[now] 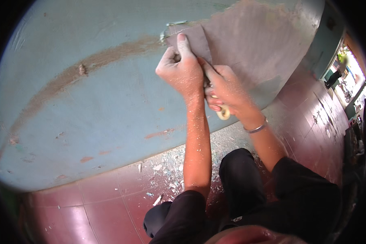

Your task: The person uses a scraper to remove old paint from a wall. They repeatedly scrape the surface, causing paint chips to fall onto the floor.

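Note:
Flaky, pale blue paint covers the wall point(125, 97) before me. My right hand point(228, 85) is wrapped around the cream handle of a paint scraper point(223, 113). Its broad flat blade point(198, 39) lies against the wall, with loosened paint point(163, 35) along its far edge. My left hand point(183, 67) grips the tool near the blade, thumb pressed flat on the blade and fingers curled. Pale dust coats both hands. To the right of the blade spreads a stripped, brownish-grey patch point(259, 45).
A brown bared strip point(100, 59) curves leftward across the wall. Paint chips point(170, 170) litter the red tiled floor point(100, 213) along the wall's foot, close to my knees point(241, 177). Far right, a person point(335, 74) stands by a bright opening.

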Demonstrator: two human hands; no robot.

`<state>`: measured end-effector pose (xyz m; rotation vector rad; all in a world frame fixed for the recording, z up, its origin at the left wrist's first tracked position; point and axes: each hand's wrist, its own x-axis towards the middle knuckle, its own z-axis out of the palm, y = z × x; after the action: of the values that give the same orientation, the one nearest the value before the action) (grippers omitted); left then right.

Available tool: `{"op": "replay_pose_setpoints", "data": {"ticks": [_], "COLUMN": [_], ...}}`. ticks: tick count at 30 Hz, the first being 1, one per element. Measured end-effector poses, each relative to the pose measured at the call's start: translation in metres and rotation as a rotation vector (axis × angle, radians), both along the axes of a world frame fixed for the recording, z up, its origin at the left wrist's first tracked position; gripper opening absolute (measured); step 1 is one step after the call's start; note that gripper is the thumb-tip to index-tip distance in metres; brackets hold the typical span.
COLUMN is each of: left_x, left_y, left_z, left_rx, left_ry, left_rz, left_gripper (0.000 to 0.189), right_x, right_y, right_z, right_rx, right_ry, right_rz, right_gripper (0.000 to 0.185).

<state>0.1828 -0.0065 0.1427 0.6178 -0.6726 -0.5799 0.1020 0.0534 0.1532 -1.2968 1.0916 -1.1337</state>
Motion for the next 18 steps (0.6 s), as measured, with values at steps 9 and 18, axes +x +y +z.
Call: {"op": "replay_pose_setpoints", "data": {"ticks": [9, 18], "left_x": [0.005, -0.005], "left_y": [0.004, 0.027], "left_z": [-0.008, -0.003], "left_rx": [0.064, 0.113], "left_ry": [-0.165, -0.116], "left_rz": [-0.041, -0.299], "left_gripper": [0.049, 0.047], "right_x": [-0.015, -0.011], "right_y": [0.029, 0.014], "right_z": [-0.038, -0.047], "right_rx": [-0.064, -0.193], "right_ry": [0.004, 0.158], "right_rz": [-0.08, -0.165], "right_gripper": [0.045, 0.045]}}
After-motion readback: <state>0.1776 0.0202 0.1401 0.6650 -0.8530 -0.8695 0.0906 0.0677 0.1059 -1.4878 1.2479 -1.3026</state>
